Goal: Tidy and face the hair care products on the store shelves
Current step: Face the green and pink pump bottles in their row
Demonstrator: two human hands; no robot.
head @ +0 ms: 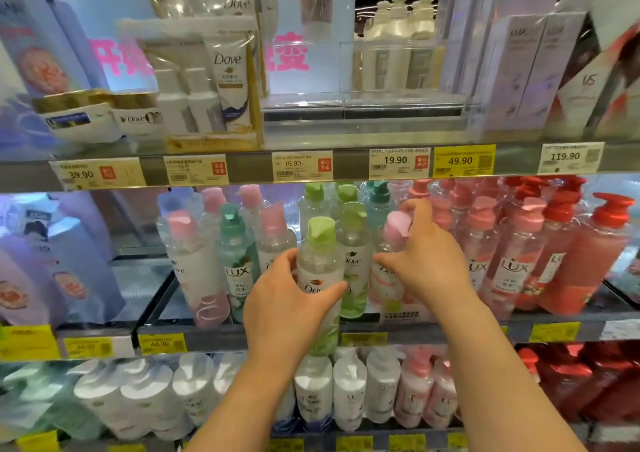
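Your left hand (289, 307) wraps thumb and fingers round a clear green-capped Dove bottle (320, 280) of pale liquid at the middle shelf's (214, 339) front edge. Your right hand (424, 261) curls its fingers onto the neighbouring pink-capped bottle (389, 264), fingertips on its pump.

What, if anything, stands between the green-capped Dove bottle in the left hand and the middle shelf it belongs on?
Nothing visible blocks it. The left hand grips the green-capped Dove bottle in front of the shelf edge. Behind it stands another green-capped bottle, and the right hand touches the pink-capped bottle beside it.
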